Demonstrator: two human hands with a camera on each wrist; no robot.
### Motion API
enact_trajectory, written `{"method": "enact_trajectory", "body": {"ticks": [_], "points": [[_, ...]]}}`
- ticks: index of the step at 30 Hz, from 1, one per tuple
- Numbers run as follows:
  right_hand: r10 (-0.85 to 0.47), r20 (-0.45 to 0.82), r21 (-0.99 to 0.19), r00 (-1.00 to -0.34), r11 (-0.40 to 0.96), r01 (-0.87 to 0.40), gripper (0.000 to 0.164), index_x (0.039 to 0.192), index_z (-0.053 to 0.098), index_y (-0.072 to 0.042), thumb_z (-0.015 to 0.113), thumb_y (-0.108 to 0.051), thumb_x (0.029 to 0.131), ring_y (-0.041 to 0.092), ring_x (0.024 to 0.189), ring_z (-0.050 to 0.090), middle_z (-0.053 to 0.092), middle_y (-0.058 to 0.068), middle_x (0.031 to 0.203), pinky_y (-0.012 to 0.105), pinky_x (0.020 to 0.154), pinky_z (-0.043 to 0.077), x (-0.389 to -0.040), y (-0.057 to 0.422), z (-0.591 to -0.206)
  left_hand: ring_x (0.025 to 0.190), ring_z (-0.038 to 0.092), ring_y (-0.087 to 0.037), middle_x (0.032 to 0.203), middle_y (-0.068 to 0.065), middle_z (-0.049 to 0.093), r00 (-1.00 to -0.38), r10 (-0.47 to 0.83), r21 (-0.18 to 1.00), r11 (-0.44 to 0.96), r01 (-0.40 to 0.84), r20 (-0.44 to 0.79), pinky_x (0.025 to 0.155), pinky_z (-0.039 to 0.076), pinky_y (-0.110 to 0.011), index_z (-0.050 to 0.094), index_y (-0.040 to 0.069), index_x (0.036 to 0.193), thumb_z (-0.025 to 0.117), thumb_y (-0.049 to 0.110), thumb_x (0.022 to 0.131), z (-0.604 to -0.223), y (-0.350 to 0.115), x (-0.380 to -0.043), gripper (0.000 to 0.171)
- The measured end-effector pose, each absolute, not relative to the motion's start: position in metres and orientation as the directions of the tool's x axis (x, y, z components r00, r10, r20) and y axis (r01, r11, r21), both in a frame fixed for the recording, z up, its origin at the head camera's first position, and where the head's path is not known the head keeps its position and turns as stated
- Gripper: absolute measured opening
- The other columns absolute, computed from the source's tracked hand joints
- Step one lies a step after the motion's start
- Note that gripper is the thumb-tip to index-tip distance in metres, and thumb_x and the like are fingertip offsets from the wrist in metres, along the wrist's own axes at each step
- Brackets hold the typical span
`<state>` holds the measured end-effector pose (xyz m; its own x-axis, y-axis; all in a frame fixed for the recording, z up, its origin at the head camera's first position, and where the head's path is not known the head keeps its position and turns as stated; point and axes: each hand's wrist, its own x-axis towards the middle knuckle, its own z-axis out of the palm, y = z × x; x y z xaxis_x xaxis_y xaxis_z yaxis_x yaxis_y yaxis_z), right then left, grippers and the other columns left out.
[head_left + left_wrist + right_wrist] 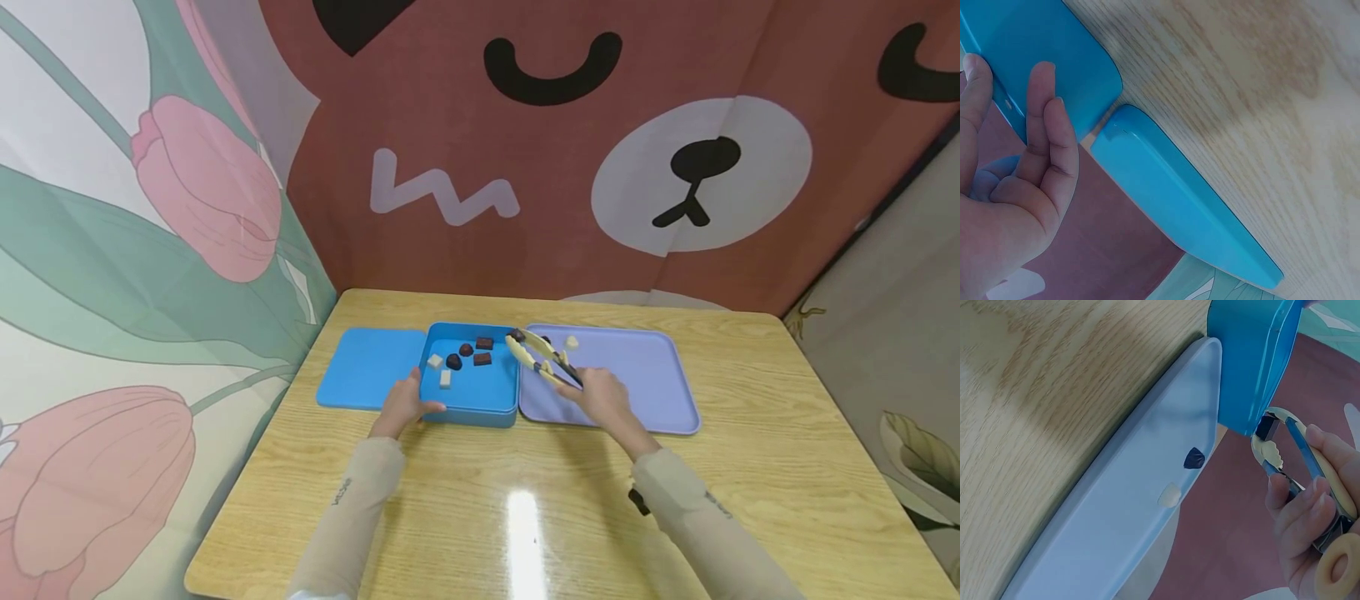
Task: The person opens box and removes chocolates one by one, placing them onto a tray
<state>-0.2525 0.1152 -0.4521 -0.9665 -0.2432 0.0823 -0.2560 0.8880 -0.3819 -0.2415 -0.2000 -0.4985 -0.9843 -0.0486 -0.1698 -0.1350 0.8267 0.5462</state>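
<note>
Gripping tongs (1305, 449) in right hand (606, 396), pinching dark piece (515, 335) in tips near right rim of blue box (472, 417), holding box's near-left side with left hand (405, 406)

Sleeved arms (356, 508) outstretched, left hand (403, 406) thumb-spread, right hand (602, 394) curled in a grip

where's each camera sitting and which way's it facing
Head: on the head, looking forward and down at box and tray; left hand, right hand and sleeves show.
Left wrist: on that wrist, towards box and lid; left hand shows.
Right wrist: on that wrist, towards tongs, tray and box; right hand shows.
Both wrist views share the box.
</note>
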Motion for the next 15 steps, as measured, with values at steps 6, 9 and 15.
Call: {"method": "enact_trajectory", "body": {"ticks": [6,9,15], "points": [[-0.225,0.101,-0.388,-0.969,0.888,-0.246,0.036,0.081,0.064,-0.005,0.067,-0.040,0.077,0.020,0.051,0.047,0.052,0.007,0.061,0.031,0.036,0.034,-0.255,0.126,-0.454,0.115,0.042,-0.039,0.128,-0.031,0.039,-0.983,-0.053,0.538,0.831,-0.141,-0.177,0.090,0.039,-0.046,0.020,-0.011,0.137,0.075,0.033,0.070,-0.499,-0.200,-0.243,0.097],[-0.216,0.109,-0.399,-0.970,0.885,-0.242,0.038,0.088,0.066,-0.002,0.068,-0.039,0.077,0.022,0.052,0.048,0.054,0.008,0.063,0.032,0.036,0.035,-0.256,0.131,-0.455,0.115,0.042,-0.039,0.129,-0.030,0.039,-0.982,-0.055,0.541,0.828,-0.146,-0.181,0.090,0.039,-0.046,0.019,-0.010,0.138,0.074,0.033,0.070,-0.499,-0.200,-0.243,0.097],[-0.206,0.117,-0.394,-0.971,0.889,-0.236,0.036,0.082,0.064,-0.002,0.067,-0.038,0.077,0.023,0.054,0.049,0.055,0.010,0.064,0.034,0.037,0.035,-0.256,0.143,-0.457,0.092,0.059,-0.034,0.105,-0.028,0.056,-0.983,-0.050,0.558,0.817,-0.143,-0.179,0.090,0.040,-0.044,0.019,-0.010,0.137,0.074,0.031,0.071,-0.497,-0.200,-0.241,0.096]]}}
